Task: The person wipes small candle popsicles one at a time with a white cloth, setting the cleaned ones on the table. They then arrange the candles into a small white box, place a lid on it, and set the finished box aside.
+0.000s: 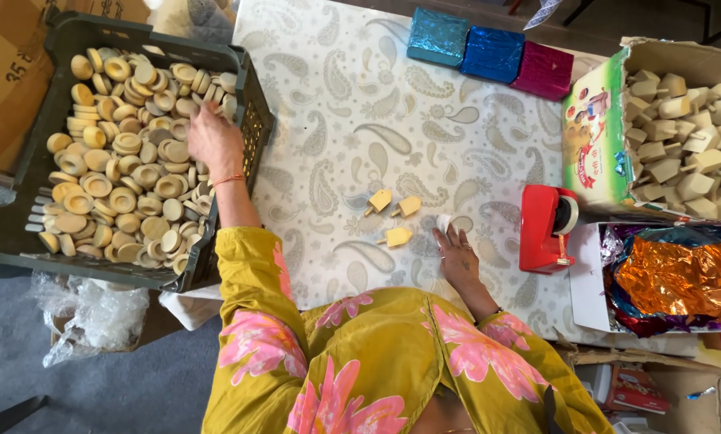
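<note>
My left hand (pixel 213 138) reaches into the crate (pixel 22 173) at ten o'clock, fingers loosely touching light, rigid round wooden discs (pixel 123 181), best pinched by rims; my right hand (pixel 458 257) rests flat, empty.

1 head view, steeply down, close over table (pixel 360 120)

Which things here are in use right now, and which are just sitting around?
In use:
- left hand reaching into the dark crate of round wooden discs
- right hand flat on the table, touching a small white piece
- three small wooden blocks beside it

Sitting around:
- red tape dispenser
- three foil-wrapped boxes
- box of wooden blocks
- box of foil sheets
</note>
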